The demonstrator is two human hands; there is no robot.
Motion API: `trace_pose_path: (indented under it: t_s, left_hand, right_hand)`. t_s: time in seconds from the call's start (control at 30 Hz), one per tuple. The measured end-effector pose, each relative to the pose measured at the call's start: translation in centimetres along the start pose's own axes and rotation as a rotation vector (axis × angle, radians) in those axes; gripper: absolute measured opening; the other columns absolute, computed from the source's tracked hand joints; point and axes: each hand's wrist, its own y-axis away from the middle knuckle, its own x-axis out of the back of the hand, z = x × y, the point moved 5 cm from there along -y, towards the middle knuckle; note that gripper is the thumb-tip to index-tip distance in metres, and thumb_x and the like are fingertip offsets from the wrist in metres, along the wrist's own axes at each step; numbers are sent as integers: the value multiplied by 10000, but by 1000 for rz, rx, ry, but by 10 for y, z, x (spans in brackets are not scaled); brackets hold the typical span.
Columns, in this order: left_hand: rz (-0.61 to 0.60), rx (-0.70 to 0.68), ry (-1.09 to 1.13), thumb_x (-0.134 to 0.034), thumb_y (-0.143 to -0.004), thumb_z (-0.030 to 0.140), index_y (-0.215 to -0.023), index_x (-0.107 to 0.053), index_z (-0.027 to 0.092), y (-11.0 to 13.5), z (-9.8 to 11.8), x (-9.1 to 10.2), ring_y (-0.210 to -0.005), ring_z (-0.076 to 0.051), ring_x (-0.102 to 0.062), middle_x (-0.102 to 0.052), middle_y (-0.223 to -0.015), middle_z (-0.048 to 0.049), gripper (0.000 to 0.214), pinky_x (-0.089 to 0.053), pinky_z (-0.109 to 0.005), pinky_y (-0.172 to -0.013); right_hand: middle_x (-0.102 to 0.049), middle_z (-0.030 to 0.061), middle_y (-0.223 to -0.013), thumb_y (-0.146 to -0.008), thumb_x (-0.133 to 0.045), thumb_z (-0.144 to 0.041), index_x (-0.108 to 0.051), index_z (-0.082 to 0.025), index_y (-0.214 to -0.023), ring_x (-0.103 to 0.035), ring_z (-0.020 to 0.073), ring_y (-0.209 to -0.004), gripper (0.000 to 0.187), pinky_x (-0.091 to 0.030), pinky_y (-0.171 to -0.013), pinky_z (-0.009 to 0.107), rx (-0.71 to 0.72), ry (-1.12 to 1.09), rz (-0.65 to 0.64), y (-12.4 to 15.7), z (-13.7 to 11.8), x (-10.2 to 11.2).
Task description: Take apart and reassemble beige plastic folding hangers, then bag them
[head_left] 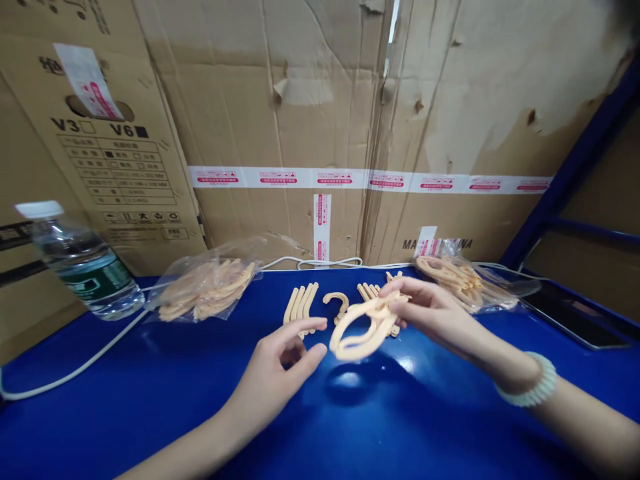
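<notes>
Cream looped piece: raised over blue table, long axis slanting down leftward | right hand: pinching its far end | left hand: unladen, fingers parted, just beside its near end

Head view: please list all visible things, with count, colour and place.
Folded piece: one, peach, held, centre right
Hook: one, peach, table centre
Left strips: about four, peach, left of hook
Right strips: several, peach, right of hook
Bags: two, clear, peach pieces inside, rear left and right
Bottle: one, clear, green label, left
Cable: count unclear, white, left and rear
Flat object: one, dark, right
Table: one, blue, beneath
Cardboard: several panels, brown, behind
Tape: several, white-red, on cardboard
Frame: one, blue, right
Bracelet: one, pale green, lower right
Left hand: one, bare, centre
Right hand: one, holding folded piece
</notes>
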Motion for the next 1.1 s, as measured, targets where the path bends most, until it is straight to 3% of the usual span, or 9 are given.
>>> trace_pose_path:
  t_s: [0.17, 0.27, 0.33, 0.4, 0.5, 0.7, 0.83, 0.93, 1.1]
  left_hand:
    - [-147, 214, 161, -716, -731, 367, -1084, -697, 146, 7, -7, -23, -430, -59, -459, -678, -802, -32, 417, -372, -206, -422]
    - [-136, 266, 253, -712, -738, 376, -991, -688, 125, 8, -12, -27, -431, -79, -517, -665, -746, -28, 356, -410, -198, -399]
    - [-85, 270, 297, -712, -743, 373, -981, -653, 133, 8, -14, -26, -431, -85, -537, -657, -727, -16, 343, -443, -197, -395]
    - [-47, 261, 328, -714, -739, 365, -961, -620, 145, 8, -16, -26, -429, -86, -549, -653, -726, -7, 327, -473, -201, -398]
    - [-33, 249, 335, -706, -734, 343, -911, -597, 149, 7, -18, -25, -416, -81, -541, -651, -719, -4, 284, -469, -193, -378]
    - [44, 201, 253, -622, -794, 338, -816, -637, 131, 4, -13, -10, -453, -79, -530, -667, -721, -29, 208, -473, -194, -423]
    - [123, 142, 229, -569, -863, 395, -796, -621, 144, 0, -12, -2, -470, -95, -513, -578, -589, 19, 265, -460, -206, -464]
    - [145, 117, 217, -529, -889, 404, -810, -603, 157, 1, -15, 0, -522, -105, -514, -613, -700, -5, 269, -445, -221, -493]
    - [60, 72, 108, -511, -900, 414, -711, -590, 164, 6, -11, -2, -692, -155, -528, -568, -732, -19, 323, -439, -261, -638]
  right_hand:
    - [-631, 19, -967, -869, -677, -312, -639, -224, -1061, -594, 117, -835, 215, -494, -719, 229, 14, 36, -109, 24, 10, -40]
    - [-627, -3, -900, -845, -709, -318, -596, -241, -1159, -590, 94, -745, 342, -502, -664, 211, -64, -81, -74, 30, 21, -48]
    - [-612, -22, -804, -818, -734, -345, -607, -215, -1079, -584, 82, -651, 318, -500, -595, 202, -162, -208, -56, 32, 30, -50]
    - [-607, -20, -754, -790, -752, -372, -617, -178, -914, -591, 85, -612, 267, -506, -570, 209, -229, -263, -63, 33, 35, -51]
    - [-603, -9, -708, -741, -781, -383, -575, -158, -717, -585, 90, -585, 306, -510, -563, 220, -219, -163, -81, 31, 34, -47]
    - [-563, -28, -675, -759, -755, -377, -619, -158, -780, -469, 60, -527, 259, -417, -481, 182, -163, 16, 100, 27, 26, -23]
    - [-547, -24, -725, -775, -752, -390, -633, -163, -808, -443, 57, -568, 258, -394, -491, 168, -184, -121, 216, 26, 29, -13]
    - [-539, -24, -765, -775, -763, -380, -617, -173, -827, -423, 50, -563, 259, -401, -474, 158, -224, -272, 257, 26, 33, -11]
    - [-563, -25, -779, -807, -749, -341, -601, -190, -838, -580, 79, -631, 213, -516, -562, 192, -192, -363, 212, 27, 34, -17]
